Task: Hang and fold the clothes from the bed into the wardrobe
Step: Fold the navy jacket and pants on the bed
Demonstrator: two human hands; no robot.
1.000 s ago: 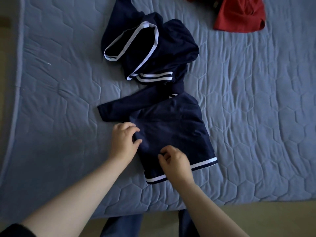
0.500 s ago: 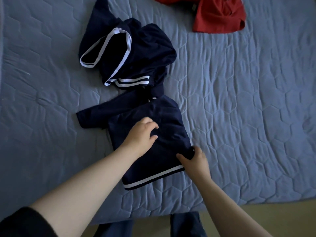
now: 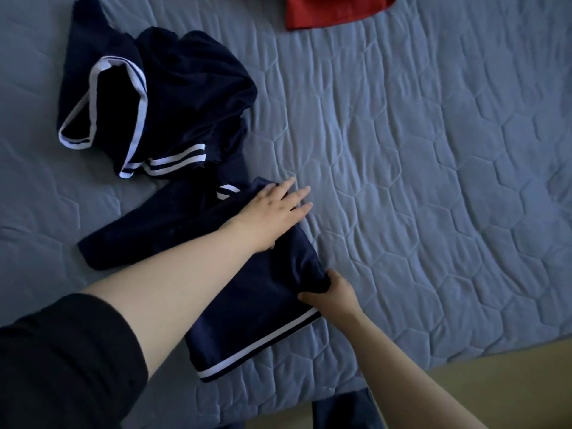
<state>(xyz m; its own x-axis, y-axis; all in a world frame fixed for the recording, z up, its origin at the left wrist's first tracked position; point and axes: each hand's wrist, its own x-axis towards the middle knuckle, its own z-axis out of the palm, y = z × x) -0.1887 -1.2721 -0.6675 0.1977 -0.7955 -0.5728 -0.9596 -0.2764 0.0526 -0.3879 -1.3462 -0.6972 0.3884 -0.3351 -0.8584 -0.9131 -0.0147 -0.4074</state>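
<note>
At far left a loose sleeve (image 3: 123, 239) of the navy garment (image 3: 253, 308) sticks out sideways from the half-made fold. If it is not tucked in, it will likely drag the layers apart when the bundle is lifted. Above it lies a bunched navy heap (image 3: 173, 97) with white stripes. I cannot tell whether this is the top of the same piece or a 2nd one, but it touches the folded part, so a pull could tug it along and rumple both. The garment itself lies on the bed (image 3: 433, 187) near the front edge, its striped hem towards the person. The left hand (image 3: 275, 209) rests flat on its far corner, fingers straight and spread, reaching past the cloth onto the quilt. It only presses down, so the smooth fabric could slip under it. The right hand (image 3: 329, 294) has its fingers curled round the garment's right edge, pinching a bunch of cloth. A sharp pull from there, against 1 flat palm, could skew the fold or crease it. A red garment (image 3: 334, 10) waits at the top, well apart. The floor (image 3: 510, 382) is close below, so a careless slide could tip the hem off the bed.
</note>
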